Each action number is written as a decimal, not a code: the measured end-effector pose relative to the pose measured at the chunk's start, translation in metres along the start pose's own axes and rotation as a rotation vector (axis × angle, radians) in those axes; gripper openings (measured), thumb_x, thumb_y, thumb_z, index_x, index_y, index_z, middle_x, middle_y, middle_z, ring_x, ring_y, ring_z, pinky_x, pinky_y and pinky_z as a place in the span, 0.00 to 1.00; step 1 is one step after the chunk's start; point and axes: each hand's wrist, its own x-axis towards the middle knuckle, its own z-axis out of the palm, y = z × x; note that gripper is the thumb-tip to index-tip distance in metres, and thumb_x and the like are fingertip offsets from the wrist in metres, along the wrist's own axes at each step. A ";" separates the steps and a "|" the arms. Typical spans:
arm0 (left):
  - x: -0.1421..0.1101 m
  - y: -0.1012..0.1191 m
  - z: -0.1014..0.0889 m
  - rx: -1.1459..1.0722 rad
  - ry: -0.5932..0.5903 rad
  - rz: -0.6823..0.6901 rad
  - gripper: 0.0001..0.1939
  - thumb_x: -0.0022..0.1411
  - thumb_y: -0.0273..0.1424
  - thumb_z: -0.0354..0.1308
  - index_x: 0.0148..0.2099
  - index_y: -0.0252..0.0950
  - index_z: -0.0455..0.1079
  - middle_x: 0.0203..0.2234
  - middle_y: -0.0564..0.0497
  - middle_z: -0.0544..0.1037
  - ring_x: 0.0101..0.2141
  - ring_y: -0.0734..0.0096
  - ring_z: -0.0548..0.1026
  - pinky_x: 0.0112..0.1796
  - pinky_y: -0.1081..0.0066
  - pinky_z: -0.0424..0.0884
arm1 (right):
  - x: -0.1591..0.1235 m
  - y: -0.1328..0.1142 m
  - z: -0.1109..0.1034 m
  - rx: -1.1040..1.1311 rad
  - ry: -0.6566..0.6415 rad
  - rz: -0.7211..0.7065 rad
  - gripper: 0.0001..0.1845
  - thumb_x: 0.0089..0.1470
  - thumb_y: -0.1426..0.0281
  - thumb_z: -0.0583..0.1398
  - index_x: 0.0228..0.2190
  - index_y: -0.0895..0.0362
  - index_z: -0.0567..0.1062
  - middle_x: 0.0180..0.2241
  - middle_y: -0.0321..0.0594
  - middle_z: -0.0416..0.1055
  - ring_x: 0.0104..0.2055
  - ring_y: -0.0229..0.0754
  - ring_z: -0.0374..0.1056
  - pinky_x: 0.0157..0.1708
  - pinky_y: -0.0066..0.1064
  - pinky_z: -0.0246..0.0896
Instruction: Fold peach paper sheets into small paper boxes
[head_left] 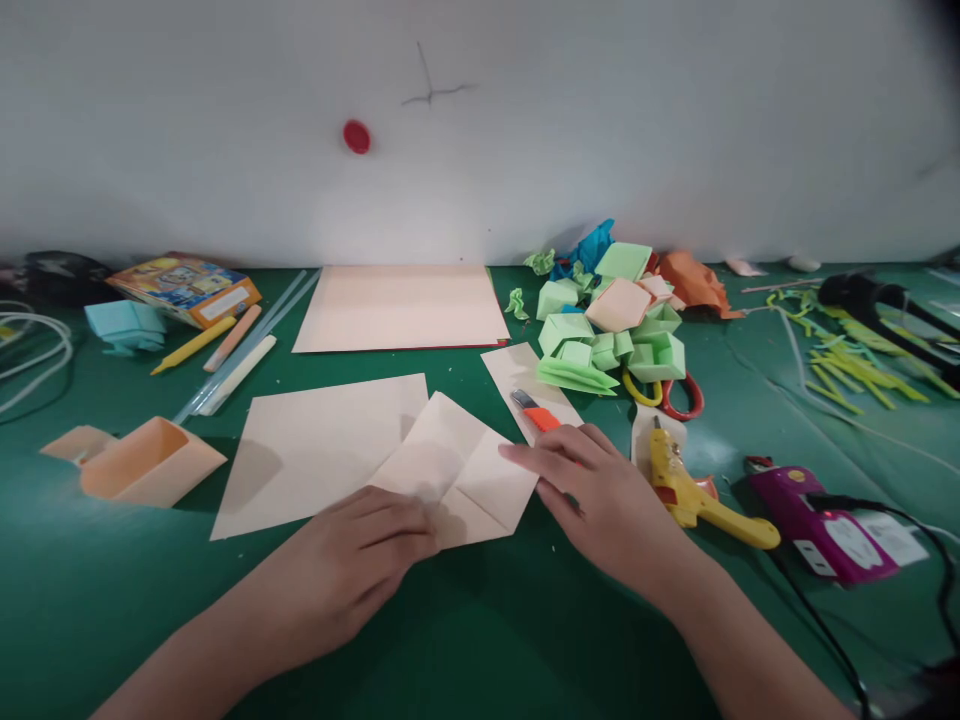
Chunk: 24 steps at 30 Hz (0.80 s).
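Observation:
A folded peach paper square (459, 468) lies on the green table (480, 620) in front of me, overlapping a larger flat peach sheet (315, 450). My left hand (360, 560) rests on the folded piece's near left corner, fingers curled and pressing it down. My right hand (600, 490) lies flat with fingers stretched out, fingertips touching the folded piece's right corner. Just beyond those fingers an orange utility knife (534, 412) lies on a narrow peach strip (525, 385).
A yellow glue gun (694, 490) and a purple one (810, 525) lie right of my hand. Red and yellow scissors (675, 395) sit by a heap of green folded boxes (607, 330). An open peach paper box (142, 460) is at left; another peach sheet (401, 305) is behind.

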 end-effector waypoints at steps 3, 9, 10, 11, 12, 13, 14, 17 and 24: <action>-0.004 -0.007 -0.003 0.059 0.025 0.047 0.20 0.71 0.22 0.48 0.54 0.44 0.76 0.49 0.51 0.82 0.48 0.66 0.79 0.48 0.66 0.77 | -0.001 -0.002 -0.002 0.008 -0.019 -0.050 0.18 0.66 0.75 0.53 0.49 0.48 0.78 0.44 0.43 0.71 0.46 0.48 0.66 0.43 0.40 0.65; -0.006 -0.001 -0.003 0.152 0.193 -0.039 0.22 0.70 0.18 0.47 0.54 0.43 0.76 0.49 0.51 0.81 0.53 0.65 0.76 0.54 0.64 0.74 | -0.004 -0.010 -0.004 0.017 0.012 -0.160 0.11 0.67 0.71 0.56 0.43 0.50 0.79 0.48 0.44 0.70 0.49 0.49 0.63 0.47 0.42 0.62; -0.006 0.005 0.000 0.143 0.234 -0.054 0.21 0.70 0.18 0.48 0.54 0.43 0.76 0.49 0.50 0.81 0.53 0.65 0.76 0.55 0.64 0.73 | -0.005 -0.012 -0.003 0.027 0.017 -0.187 0.10 0.66 0.71 0.57 0.42 0.50 0.79 0.49 0.44 0.70 0.50 0.50 0.62 0.49 0.43 0.61; -0.005 0.011 0.003 0.122 0.258 -0.047 0.20 0.70 0.19 0.49 0.54 0.42 0.76 0.49 0.50 0.81 0.53 0.65 0.76 0.56 0.64 0.73 | -0.005 -0.013 -0.002 0.040 0.015 -0.210 0.10 0.66 0.71 0.57 0.41 0.50 0.79 0.51 0.44 0.70 0.52 0.50 0.62 0.52 0.44 0.60; -0.003 0.018 0.008 0.102 0.265 -0.035 0.20 0.70 0.19 0.48 0.54 0.40 0.76 0.48 0.49 0.81 0.52 0.65 0.76 0.56 0.65 0.73 | -0.005 -0.015 -0.001 0.059 0.003 -0.230 0.09 0.66 0.71 0.58 0.41 0.51 0.79 0.51 0.43 0.70 0.52 0.49 0.62 0.54 0.45 0.59; -0.002 0.024 0.012 0.091 0.264 -0.015 0.20 0.71 0.19 0.47 0.54 0.39 0.76 0.48 0.49 0.81 0.51 0.66 0.77 0.56 0.65 0.73 | -0.005 -0.016 0.001 0.084 -0.018 -0.249 0.08 0.66 0.70 0.58 0.40 0.51 0.79 0.50 0.43 0.72 0.52 0.48 0.63 0.54 0.44 0.58; -0.002 0.028 0.017 0.093 0.240 0.001 0.20 0.71 0.20 0.46 0.56 0.39 0.75 0.49 0.49 0.81 0.52 0.65 0.77 0.56 0.65 0.73 | -0.004 -0.017 0.003 0.113 -0.046 -0.263 0.08 0.66 0.70 0.58 0.40 0.52 0.78 0.48 0.42 0.73 0.50 0.47 0.64 0.54 0.43 0.58; -0.001 0.032 0.025 0.084 0.137 -0.067 0.19 0.72 0.25 0.48 0.60 0.39 0.72 0.53 0.48 0.80 0.51 0.64 0.78 0.54 0.64 0.76 | -0.002 -0.020 0.009 0.183 -0.126 -0.256 0.07 0.67 0.70 0.58 0.37 0.53 0.77 0.39 0.38 0.76 0.43 0.43 0.67 0.49 0.40 0.58; -0.003 0.024 0.023 0.052 0.069 -0.085 0.25 0.71 0.24 0.49 0.66 0.44 0.67 0.56 0.50 0.79 0.54 0.62 0.77 0.53 0.62 0.78 | 0.002 -0.024 0.025 0.285 -0.121 -0.040 0.15 0.64 0.72 0.59 0.52 0.52 0.74 0.39 0.37 0.78 0.42 0.44 0.70 0.44 0.38 0.60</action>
